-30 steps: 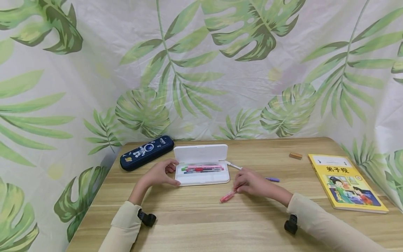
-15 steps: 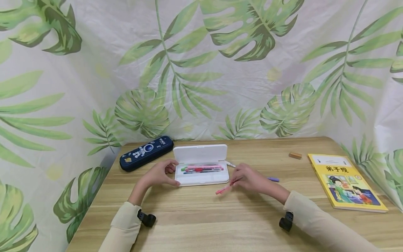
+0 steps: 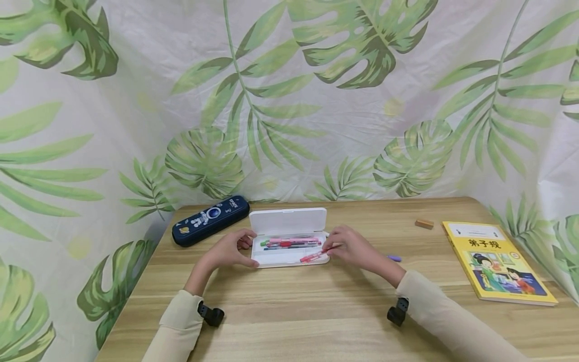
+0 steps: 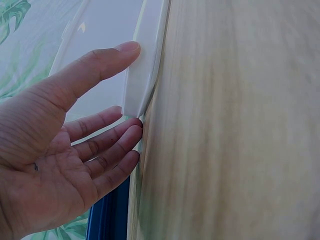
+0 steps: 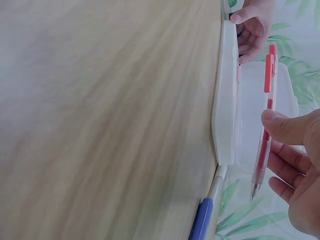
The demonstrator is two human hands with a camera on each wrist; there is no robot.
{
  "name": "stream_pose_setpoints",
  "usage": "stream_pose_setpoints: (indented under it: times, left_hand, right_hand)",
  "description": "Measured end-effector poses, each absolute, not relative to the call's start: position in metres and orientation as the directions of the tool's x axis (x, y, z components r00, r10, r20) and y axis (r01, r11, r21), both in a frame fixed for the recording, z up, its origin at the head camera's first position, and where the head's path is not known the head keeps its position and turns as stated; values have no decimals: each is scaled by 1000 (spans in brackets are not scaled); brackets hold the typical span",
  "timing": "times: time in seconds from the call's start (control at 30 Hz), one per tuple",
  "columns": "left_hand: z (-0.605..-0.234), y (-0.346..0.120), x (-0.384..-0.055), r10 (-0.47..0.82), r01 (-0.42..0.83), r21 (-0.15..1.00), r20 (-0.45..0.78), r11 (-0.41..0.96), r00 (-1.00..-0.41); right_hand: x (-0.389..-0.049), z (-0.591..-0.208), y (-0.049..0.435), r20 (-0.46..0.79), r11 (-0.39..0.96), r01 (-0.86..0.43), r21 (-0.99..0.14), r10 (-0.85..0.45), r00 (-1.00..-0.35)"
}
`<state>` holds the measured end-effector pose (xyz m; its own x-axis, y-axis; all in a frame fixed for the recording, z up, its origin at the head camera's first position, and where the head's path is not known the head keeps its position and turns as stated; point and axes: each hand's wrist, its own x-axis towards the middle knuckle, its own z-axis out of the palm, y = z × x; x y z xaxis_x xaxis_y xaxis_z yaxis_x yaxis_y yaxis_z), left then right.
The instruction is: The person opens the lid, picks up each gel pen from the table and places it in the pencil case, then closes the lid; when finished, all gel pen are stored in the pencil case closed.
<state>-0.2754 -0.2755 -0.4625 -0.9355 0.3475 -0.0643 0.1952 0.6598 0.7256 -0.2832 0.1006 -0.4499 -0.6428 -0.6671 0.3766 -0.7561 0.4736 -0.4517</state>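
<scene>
A white pencil case lies with its lid raised and several pens in its back compartment. My left hand holds its left end, the thumb on the front wall and the fingers bent at the end. Between thumb and fingers, my right hand pinches a clear-barrelled red click pen. The pen's red end overlaps the case's front right corner in the head view. Behind the right hand runs a white pen with a blue-purple cap, partly hidden.
A dark blue astronaut pencil case lies at the back left. Farther right are a small brown block and a yellow book. A leaf-print cloth hangs behind the wooden table.
My right hand has lifted the red pen and moved it left and away from me, from the table to over the case's right end. My left hand has stayed in place.
</scene>
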Motion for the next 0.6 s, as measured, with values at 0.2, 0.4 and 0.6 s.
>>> stream_pose_setpoints:
  times: [0.2, 0.4, 0.6]
  left_hand:
    - [-463, -276, -276, 348, 196, 725, -64, 660, -935]
    - [-463, -276, -276, 351, 202, 721, -61, 663, -934]
    - [-462, -277, -275, 350, 201, 723, -59, 660, -935]
  right_hand:
    - [-287, -447, 86, 402, 472, -749, -465, -641, -654]
    - [-292, -448, 71, 413, 465, -752, -466, -638, -650]
    - [-293, -445, 57, 395, 482, -738, -472, -633, -666]
